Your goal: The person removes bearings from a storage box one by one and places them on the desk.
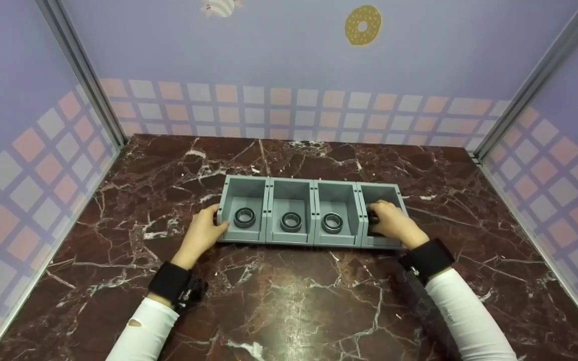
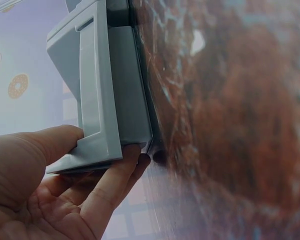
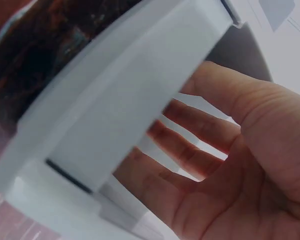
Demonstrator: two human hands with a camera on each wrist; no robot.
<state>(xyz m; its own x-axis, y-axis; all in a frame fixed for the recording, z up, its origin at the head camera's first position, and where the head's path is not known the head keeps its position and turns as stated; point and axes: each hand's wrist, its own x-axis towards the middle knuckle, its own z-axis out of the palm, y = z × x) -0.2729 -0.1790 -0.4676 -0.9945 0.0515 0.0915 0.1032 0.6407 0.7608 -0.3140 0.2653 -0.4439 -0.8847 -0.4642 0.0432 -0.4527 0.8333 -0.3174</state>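
Four grey bins stand joined in a row on the table. My left hand [image 1: 203,230] grips the side wall of the leftmost bin [image 2: 97,80], thumb at its inner edge and fingers outside and under it. One dark ring bearing lies flat in each of the first three bins: a left bearing [image 1: 245,217], a middle bearing [image 1: 291,221] and a right bearing [image 1: 332,222]. My right hand [image 1: 392,220] reaches into the rightmost bin [image 1: 382,241]. Its curled fingers pinch a dark bearing [image 1: 373,216], mostly hidden; in the right wrist view the bin's front lip covers the fingertips.
The dark red marbled table [image 1: 289,301] extends around the bins. A patterned back wall [image 1: 289,60] and side walls enclose it, with metal posts [image 1: 83,70] at the rear corners. Black camera bands [image 1: 427,260] circle both wrists.
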